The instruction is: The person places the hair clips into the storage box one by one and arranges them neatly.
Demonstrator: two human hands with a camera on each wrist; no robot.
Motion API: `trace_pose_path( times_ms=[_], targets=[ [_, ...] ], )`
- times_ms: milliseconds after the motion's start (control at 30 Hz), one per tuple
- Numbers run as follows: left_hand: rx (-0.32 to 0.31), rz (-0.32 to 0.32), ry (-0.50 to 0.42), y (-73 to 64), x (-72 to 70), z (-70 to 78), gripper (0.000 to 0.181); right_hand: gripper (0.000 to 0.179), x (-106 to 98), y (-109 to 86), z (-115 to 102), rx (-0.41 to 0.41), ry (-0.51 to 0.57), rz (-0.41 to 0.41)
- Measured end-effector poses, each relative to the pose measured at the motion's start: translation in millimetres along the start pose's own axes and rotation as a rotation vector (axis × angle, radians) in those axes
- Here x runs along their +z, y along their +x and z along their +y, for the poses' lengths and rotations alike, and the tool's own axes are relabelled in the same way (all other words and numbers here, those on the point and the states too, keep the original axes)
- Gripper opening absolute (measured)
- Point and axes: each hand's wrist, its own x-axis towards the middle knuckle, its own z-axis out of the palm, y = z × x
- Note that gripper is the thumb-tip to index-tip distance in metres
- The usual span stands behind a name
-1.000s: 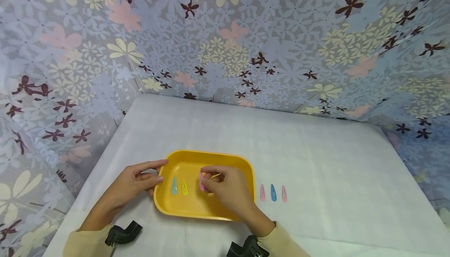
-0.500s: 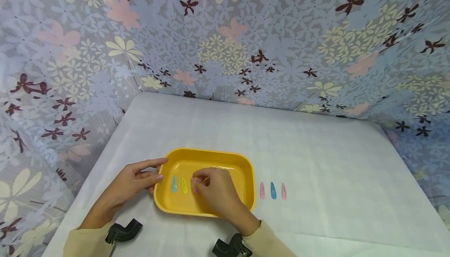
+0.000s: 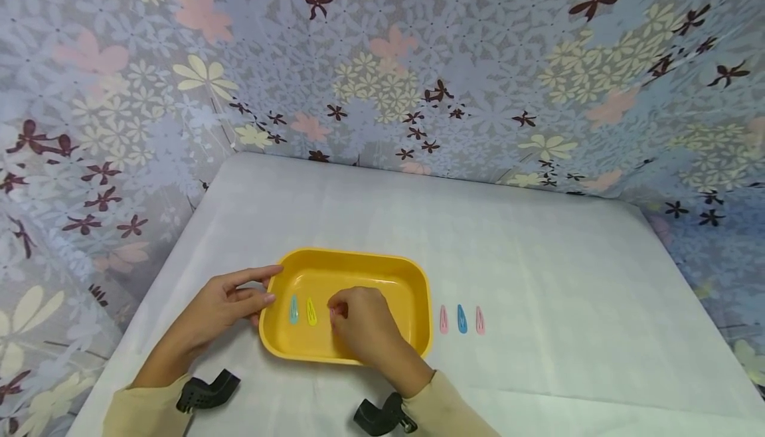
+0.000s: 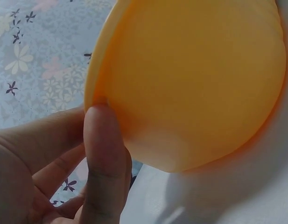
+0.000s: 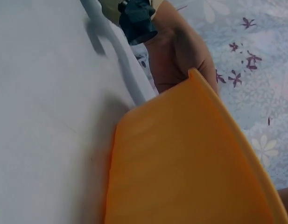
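A yellow tray (image 3: 400,291) stands on the white-covered table. My left hand (image 3: 218,307) holds its left end, index fingertip on the rim and thumb (image 4: 104,140) against the outer wall. Over the tray's middle, my right hand (image 3: 366,324) pinches a pink hair clip (image 3: 333,317), mostly hidden by the fingers and close to the tray floor. To its left a teal hair clip (image 3: 293,309) and a yellow hair clip (image 3: 311,311) lie side by side in the tray. In the right wrist view the tray's outer wall (image 5: 172,158) hides the pinching fingers.
Right of the tray, a pink hair clip (image 3: 443,319), a blue hair clip (image 3: 462,319) and another pink hair clip (image 3: 480,320) lie in a row on the white cloth (image 3: 568,304). Floral fabric (image 3: 382,58) hangs behind the table.
My right hand has moved left inside the tray with the pink hair clip, lining it up beside the yellow one. The left hand stays at the tray's left end.
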Motion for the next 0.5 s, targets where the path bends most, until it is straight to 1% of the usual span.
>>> trace_pose_path(
  times_ms=[67, 133, 300, 500],
  targets=[
    [0.009, -0.007, 0.011, -0.3, -0.4, 1.3, 0.056, 0.007, 0.6, 1.7, -0.6, 0.013, -0.017, 0.011],
    [0.012, -0.001, 0.019, -0.5, -1.5, 1.9, 0.056, 0.008, 1.1, 4.8, -2.6, 0.019, -0.032, 0.016],
    [0.028, 0.01, 0.028, -1.5, -4.5, 1.1, 0.055, 0.011, 2.0, 12.0, -10.6, 0.043, -0.053, -0.01],
    [0.034, -0.009, 0.035, -0.4, -1.3, -1.9, 0.055, 0.008, 2.3, 9.3, -10.0, 0.07, -0.091, 0.001]
  ],
)
